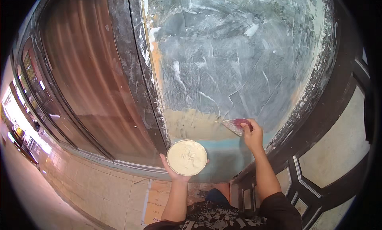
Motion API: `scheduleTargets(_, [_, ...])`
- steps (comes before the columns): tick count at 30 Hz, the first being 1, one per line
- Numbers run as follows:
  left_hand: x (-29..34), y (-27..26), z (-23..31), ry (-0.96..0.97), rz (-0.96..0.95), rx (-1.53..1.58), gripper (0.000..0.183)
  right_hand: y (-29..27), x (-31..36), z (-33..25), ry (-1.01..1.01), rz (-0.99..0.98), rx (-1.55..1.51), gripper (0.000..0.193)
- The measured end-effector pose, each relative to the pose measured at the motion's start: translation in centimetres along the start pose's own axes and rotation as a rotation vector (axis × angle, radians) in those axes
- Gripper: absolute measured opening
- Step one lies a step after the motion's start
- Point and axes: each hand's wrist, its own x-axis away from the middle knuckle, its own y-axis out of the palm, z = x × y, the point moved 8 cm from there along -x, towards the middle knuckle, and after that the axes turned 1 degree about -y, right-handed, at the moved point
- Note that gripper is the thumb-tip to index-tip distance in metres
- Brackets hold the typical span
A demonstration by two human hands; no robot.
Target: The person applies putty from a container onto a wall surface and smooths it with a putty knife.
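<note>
My left hand holds up a round tub of cream-coloured putty from below, its fingers wrapped about the sides. The putty's surface is lumpy near the middle. In my right hand a putty knife with a reddish handle is gripped, its blade pointing left. The blade lies at or close to the lower part of the wall; whether it touches I cannot tell. A beige putty band covers the wall there, with grey, streaked plaster above and a blue-green strip below.
To the left stands a dark-framed panel with a brown curtain behind glass. A dark wooden door with pale panels is close on my right. Cardboard lies on the tiled floor.
</note>
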Motion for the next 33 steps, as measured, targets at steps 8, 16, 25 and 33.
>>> scheduleTargets(8, [0.2, -0.4, 0.3, 0.036, 0.146, -0.049, 0.098, -0.4, -1.3, -0.9, -0.023, 0.005, -0.009, 0.014])
scheduleTargets(16, [0.0, -0.1, 0.1, 0.006, 0.026, -0.004, 0.095, -0.6, -2.0, -1.6, -0.067, -0.022, 0.127, 0.015])
scheduleTargets(25, [0.2, 0.0, 0.3, -0.003, 0.042, 0.028, 0.097, -1.1, -2.0, -0.6, -0.005, -0.064, 0.144, 0.014])
scheduleTargets(33, [-0.4, -1.9, 0.9, 0.048, 0.072, -0.025, 0.098, -1.5, -2.6, -0.3, 0.042, -0.071, -0.038, 0.017])
